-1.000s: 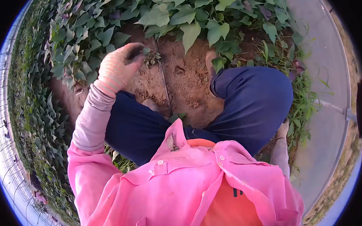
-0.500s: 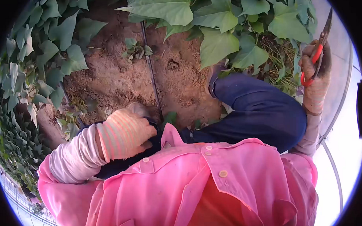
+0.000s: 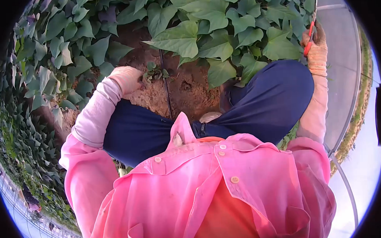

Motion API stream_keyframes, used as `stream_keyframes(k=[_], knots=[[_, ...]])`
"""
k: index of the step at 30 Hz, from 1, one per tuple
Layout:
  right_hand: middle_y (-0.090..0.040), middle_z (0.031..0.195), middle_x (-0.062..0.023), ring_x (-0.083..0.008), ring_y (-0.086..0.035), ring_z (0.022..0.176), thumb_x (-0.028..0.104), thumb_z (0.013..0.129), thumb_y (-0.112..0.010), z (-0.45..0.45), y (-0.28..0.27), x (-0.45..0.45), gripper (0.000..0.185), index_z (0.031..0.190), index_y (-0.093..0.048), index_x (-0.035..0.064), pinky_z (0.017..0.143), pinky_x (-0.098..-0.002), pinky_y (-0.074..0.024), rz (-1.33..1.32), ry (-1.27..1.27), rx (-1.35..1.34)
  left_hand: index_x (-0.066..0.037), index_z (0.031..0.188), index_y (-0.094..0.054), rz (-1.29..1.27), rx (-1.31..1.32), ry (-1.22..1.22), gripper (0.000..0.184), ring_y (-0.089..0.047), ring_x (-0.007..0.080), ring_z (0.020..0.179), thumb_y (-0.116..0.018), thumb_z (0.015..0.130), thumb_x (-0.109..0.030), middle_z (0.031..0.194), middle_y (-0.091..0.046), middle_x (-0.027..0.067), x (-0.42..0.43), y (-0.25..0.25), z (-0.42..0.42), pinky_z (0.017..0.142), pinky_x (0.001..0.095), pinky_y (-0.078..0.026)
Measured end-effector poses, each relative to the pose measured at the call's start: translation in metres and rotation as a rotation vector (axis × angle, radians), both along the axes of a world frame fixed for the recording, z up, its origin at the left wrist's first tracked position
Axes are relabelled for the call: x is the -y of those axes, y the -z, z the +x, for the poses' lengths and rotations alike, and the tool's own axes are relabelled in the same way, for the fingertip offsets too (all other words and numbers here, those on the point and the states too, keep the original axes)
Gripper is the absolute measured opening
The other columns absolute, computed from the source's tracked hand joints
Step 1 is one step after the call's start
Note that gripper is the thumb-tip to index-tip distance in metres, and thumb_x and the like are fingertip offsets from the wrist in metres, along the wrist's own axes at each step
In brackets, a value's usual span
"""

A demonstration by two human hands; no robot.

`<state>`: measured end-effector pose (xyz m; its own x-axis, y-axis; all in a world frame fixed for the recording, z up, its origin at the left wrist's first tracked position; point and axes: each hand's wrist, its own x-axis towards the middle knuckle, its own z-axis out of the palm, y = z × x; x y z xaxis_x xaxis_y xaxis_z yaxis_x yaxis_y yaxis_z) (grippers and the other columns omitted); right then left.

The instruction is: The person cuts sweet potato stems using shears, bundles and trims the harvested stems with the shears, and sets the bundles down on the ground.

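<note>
My right hand (image 3: 318, 45), in a soiled striped glove, is raised at the far right beside the leaves. It is closed around red-handled scissors (image 3: 309, 41), whose narrow blades point up and away. My left hand (image 3: 127, 79), in a pale striped glove, is beside my left knee, close to bare soil (image 3: 150, 97) and a small low plant (image 3: 154, 73). Its fingers bend downward and their tips are hidden, so I cannot make out whether it holds anything.
Broad green leaves (image 3: 217, 44) spread across the front and down the left side. A thin black drip line (image 3: 167, 92) runs over the soil between my legs. At the right, a pale sheet (image 3: 339, 63) borders a curved metal pipe (image 3: 359, 88).
My left hand has moved forward from near my lap to beside the knee. The scissors have shifted left and up in view with my right hand. My legs have changed position.
</note>
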<state>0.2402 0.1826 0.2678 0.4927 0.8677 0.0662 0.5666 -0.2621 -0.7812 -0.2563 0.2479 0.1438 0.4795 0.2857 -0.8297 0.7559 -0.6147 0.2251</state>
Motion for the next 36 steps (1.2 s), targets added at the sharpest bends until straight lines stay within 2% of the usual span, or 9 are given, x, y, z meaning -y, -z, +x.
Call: stream_keyframes(k=[10, 15, 18, 22, 26, 29, 30, 33, 36], knots=[[-0.057, 0.078, -0.003, -0.0084, -0.053, 0.062, -0.002, 0.08, -0.06, 0.007, 0.044, 0.067, 0.052, 0.129, -0.045, 0.0071, 0.058, -0.0239, -0.0455, 0.371, 0.126, -0.002, -0.013, 0.112, -0.063, -0.072, 0.244, -0.015, 0.037, -0.061, 0.0342, 0.098, -0.056, 0.084, -0.036, 0.098, -0.066, 0.016, 0.029, -0.008, 0.1, 0.085, 0.0424, -0.047], [-0.055, 0.084, -0.0012, -0.007, -0.049, 0.066, 0.004, 0.08, -0.068, 0.02, 0.079, 0.158, 0.051, 0.127, -0.049, 0.0039, 0.057, -0.0223, -0.0405, 0.008, 0.378, -0.493, -0.003, 0.106, -0.062, -0.582, 0.921, -0.804, 0.024, -0.062, 0.0161, 0.082, -0.055, 0.091, -0.02, 0.089, -0.065, 0.0066, 0.063, -0.019, 0.263, 0.074, 0.0279, -0.05], [-0.059, 0.109, -0.0087, -0.015, -0.058, 0.091, 0.008, 0.08, -0.071, 0.04, 0.129, 0.216, 0.056, 0.129, -0.046, -0.0019, 0.08, -0.027, -0.0482, -0.085, 0.333, -0.54, -0.001, 0.11, -0.061, -1.0, 1.069, -1.131, 0.022, -0.061, 0.0131, 0.082, -0.052, 0.094, -0.014, 0.09, -0.064, 0.0053, 0.046, -0.023, 0.333, 0.074, 0.0247, -0.05], [-0.059, 0.114, -0.0112, -0.0172, -0.056, 0.102, 0.018, 0.078, -0.074, 0.045, 0.152, 0.241, 0.064, 0.131, -0.044, -0.003, 0.089, -0.0286, -0.045, -0.321, 0.116, -0.654, 0.001, 0.117, -0.056, 0.121, 0.773, -0.083, 0.049, -0.063, 0.0307, 0.097, -0.063, 0.084, -0.035, 0.097, -0.066, 0.0143, 0.02, -0.001, 0.387, 0.085, 0.0377, -0.049], [-0.06, 0.113, -0.0119, -0.02, -0.057, 0.101, 0.038, 0.076, -0.074, 0.052, 0.163, 0.204, 0.073, 0.131, -0.045, -0.001, 0.089, -0.0309, -0.0453, -0.612, -0.137, -0.717, -0.007, 0.124, -0.055, 0.171, 0.018, -0.007, 0.058, -0.056, 0.0307, 0.114, -0.063, 0.079, -0.044, 0.129, -0.054, 0.0142, 0.02, 0.014, 0.367, 0.098, 0.0457, -0.041], [-0.06, 0.113, -0.012, -0.0234, -0.058, 0.102, 0.039, 0.077, -0.072, 0.071, 0.167, 0.143, 0.072, 0.131, -0.046, -0.0001, 0.089, -0.0314, -0.0455, -0.705, -0.315, -0.436, -0.011, 0.122, -0.057, 0.238, -0.055, 0.119, 0.054, -0.049, 0.0347, 0.121, -0.064, 0.078, -0.042, 0.137, -0.046, 0.0155, 0.023, 0.181, 0.311, 0.104, 0.0482, -0.034], [-0.061, 0.112, -0.0121, -0.0246, -0.058, 0.104, 0.039, 0.077, -0.072, 0.082, 0.143, 0.117, 0.071, 0.13, -0.046, 0.0002, 0.089, -0.0318, -0.0454, -0.779, -0.341, -0.268, -0.013, 0.12, -0.058, 0.239, 0.088, 0.103, 0.051, -0.046, 0.0359, 0.123, -0.064, 0.078, -0.041, 0.138, -0.044, 0.0155, 0.023, 0.168, 0.307, 0.105, 0.0486, -0.032], [-0.062, 0.095, -0.0093, -0.019, -0.062, 0.079, 0.049, 0.076, -0.071, 0.158, 0.221, 0.115, 0.062, 0.117, -0.055, 0.0056, 0.057, -0.0307, -0.0473, -0.145, -0.035, -1.138, -0.019, 0.113, -0.064, 0.329, 0.674, 0.154, 0.04, -0.031, 0.0392, 0.132, -0.065, 0.076, -0.034, 0.141, -0.04, 0.0152, 0.024, 0.13, 0.294, 0.109, 0.0483, -0.025], [-0.051, 0.073, -0.0018, -0.0118, -0.05, 0.053, 0.057, 0.078, -0.066, 0.195, 0.2, 0.086, 0.062, 0.115, -0.055, 0.009, 0.042, -0.0262, -0.036, -0.518, 0.271, -0.828, -0.017, 0.114, -0.063, 0.232, 0.569, 0.084, 0.042, -0.03, 0.0391, 0.132, -0.066, 0.075, -0.032, 0.142, -0.039, 0.0148, 0.019, 0.139, 0.284, 0.11, 0.0486, -0.025]])
